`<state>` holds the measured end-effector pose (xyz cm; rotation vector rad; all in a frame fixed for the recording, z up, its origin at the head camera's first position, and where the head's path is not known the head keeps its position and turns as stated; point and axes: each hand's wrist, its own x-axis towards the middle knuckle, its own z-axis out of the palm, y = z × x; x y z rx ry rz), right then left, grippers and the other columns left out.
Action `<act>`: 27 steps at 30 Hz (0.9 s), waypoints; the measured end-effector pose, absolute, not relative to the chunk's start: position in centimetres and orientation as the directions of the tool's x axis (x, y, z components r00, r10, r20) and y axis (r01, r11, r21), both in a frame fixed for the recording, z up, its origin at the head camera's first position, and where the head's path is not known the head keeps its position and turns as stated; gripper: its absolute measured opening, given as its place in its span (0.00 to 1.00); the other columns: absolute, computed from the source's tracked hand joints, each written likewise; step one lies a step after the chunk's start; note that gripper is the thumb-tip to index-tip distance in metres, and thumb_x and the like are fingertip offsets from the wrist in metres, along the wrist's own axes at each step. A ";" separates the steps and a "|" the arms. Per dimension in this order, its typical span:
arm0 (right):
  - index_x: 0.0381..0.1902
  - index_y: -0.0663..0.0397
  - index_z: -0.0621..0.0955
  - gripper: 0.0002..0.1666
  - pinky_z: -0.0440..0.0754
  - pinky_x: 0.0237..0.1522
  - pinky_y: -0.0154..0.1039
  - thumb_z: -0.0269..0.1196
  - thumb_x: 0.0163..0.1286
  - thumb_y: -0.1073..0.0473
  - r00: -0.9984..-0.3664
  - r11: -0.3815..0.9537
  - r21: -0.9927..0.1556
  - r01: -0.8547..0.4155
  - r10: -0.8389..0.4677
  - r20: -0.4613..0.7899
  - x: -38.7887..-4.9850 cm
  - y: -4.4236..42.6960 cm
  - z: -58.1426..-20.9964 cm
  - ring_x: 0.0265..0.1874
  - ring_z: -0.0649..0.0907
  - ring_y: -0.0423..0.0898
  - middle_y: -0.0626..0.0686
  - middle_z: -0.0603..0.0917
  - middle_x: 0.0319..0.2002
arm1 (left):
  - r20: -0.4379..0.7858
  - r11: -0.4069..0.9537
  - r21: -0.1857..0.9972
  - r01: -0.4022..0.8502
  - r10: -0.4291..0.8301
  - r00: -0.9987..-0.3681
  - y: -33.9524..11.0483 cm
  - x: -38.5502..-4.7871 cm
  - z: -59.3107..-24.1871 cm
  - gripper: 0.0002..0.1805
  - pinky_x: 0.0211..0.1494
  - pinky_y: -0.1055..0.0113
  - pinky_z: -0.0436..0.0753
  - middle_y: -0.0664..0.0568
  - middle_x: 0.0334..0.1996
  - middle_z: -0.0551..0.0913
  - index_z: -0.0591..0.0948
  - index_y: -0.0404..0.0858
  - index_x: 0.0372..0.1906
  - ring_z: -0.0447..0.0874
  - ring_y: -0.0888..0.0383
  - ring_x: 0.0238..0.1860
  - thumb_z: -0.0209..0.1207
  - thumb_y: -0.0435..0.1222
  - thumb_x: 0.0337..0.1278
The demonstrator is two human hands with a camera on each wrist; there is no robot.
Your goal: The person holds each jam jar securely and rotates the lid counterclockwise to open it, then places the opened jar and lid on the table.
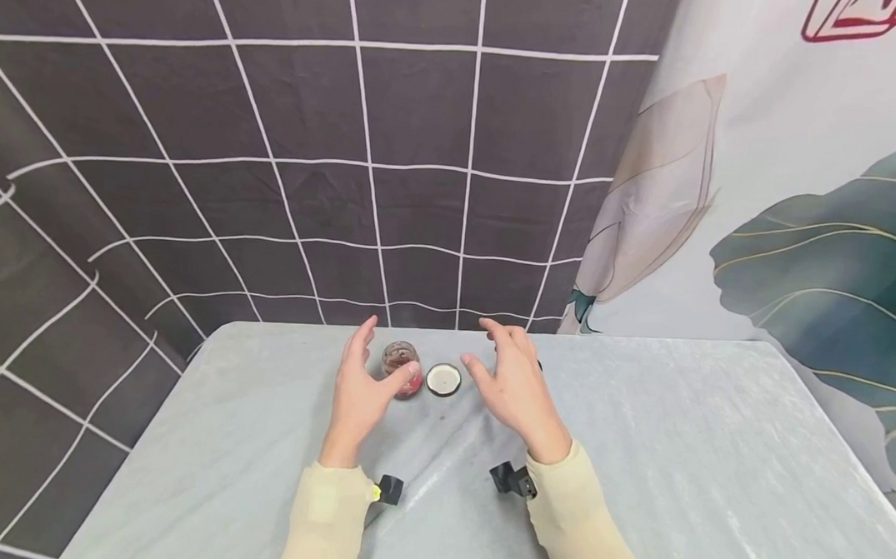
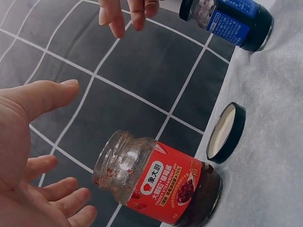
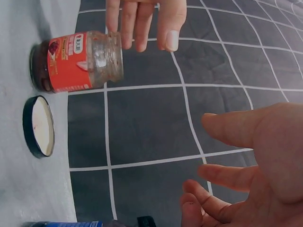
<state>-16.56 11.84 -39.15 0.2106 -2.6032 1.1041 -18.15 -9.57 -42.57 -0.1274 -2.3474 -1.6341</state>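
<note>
A strawberry jam jar (image 2: 165, 184) with a red label stands uncapped on the table, its glass neck smeared inside. Beside it a dark-rimmed lid (image 1: 444, 379) lies with its pale inner side up. My left hand (image 1: 360, 397) hovers just left of the jam jar, fingers spread and thumb across it in the head view; the left wrist view shows a gap between them. To the right of the lid, my right hand (image 1: 518, 391) is held in the air, fingers relaxed and holding nothing. A blue-labelled jar (image 2: 234, 23) with a dark cap is nearest to it, mostly hidden behind it in the head view.
A pale grey cloth covers the table (image 1: 673, 456). Behind it hangs a dark curtain (image 1: 418, 111) with a white grid, and a white leaf-patterned cloth (image 1: 665, 297) hangs at the right. Small black devices (image 1: 389, 490) are worn at both wrists.
</note>
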 end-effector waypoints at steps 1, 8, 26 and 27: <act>0.67 0.60 0.74 0.33 0.74 0.54 0.54 0.68 0.66 0.55 -0.943 0.691 -0.678 -0.250 -0.014 0.334 -16.5 11.9 -39.1 0.53 0.75 0.60 0.64 0.77 0.53 | 0.277 0.359 0.905 0.229 -0.086 -0.957 -9.6 -18.1 -42.5 0.48 0.74 0.54 0.63 0.42 0.72 0.66 0.64 0.40 0.75 0.63 0.49 0.74 0.75 0.39 0.49; 0.67 0.61 0.74 0.33 0.73 0.54 0.54 0.67 0.67 0.55 -0.943 0.691 -0.679 -0.247 -0.010 0.333 -16.3 12.3 -39.1 0.52 0.74 0.60 0.64 0.77 0.52 | 0.292 0.374 0.895 0.245 -0.074 -0.953 -9.5 -18.0 -42.3 0.48 0.74 0.54 0.64 0.42 0.72 0.66 0.65 0.39 0.75 0.63 0.48 0.73 0.75 0.38 0.48; 0.69 0.59 0.73 0.34 0.73 0.55 0.54 0.66 0.69 0.54 -0.960 0.694 -0.692 -0.198 0.004 0.279 -16.0 13.2 -39.0 0.55 0.73 0.59 0.64 0.76 0.54 | 0.363 0.408 0.858 0.312 -0.051 -0.931 -8.6 -17.5 -42.1 0.45 0.73 0.49 0.63 0.44 0.72 0.67 0.68 0.39 0.73 0.65 0.45 0.71 0.74 0.38 0.49; 0.69 0.60 0.73 0.34 0.73 0.55 0.54 0.66 0.69 0.54 -0.961 0.693 -0.694 -0.197 0.004 0.278 -16.0 13.3 -39.0 0.55 0.73 0.60 0.65 0.76 0.54 | 0.364 0.410 0.857 0.313 -0.049 -0.930 -8.4 -17.4 -42.0 0.45 0.73 0.49 0.63 0.45 0.72 0.67 0.68 0.40 0.73 0.65 0.45 0.71 0.74 0.39 0.49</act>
